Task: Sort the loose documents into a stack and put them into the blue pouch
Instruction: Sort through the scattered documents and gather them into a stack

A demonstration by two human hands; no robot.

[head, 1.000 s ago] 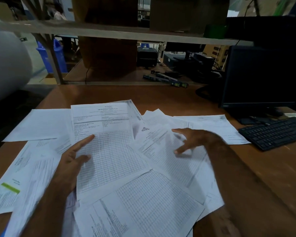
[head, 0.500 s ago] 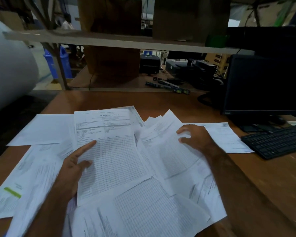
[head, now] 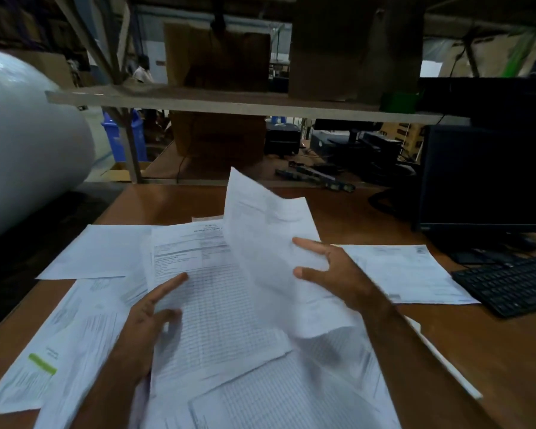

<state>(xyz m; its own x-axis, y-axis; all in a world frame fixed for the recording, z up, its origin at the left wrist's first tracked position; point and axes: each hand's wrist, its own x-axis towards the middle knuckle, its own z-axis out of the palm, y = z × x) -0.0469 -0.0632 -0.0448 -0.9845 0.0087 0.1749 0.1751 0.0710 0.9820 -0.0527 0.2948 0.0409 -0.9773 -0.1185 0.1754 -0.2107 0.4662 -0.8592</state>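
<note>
Sheet [head: 270, 243] tilts up in right hand [head: 341, 274]; left hand [head: 149, 317] presses gridded form [head: 217, 320].

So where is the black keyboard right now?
In the head view, the keyboard lies at the desk's right edge, below the dark monitor, just right of a loose sheet.

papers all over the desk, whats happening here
A person is gathering loose documents strewn over a wooden desk. The right hand holds a raised sheet lifted off the pile, while the left hand rests on a gridded form lying flat. No neat stack exists yet, and no blue pouch is in view.
</note>
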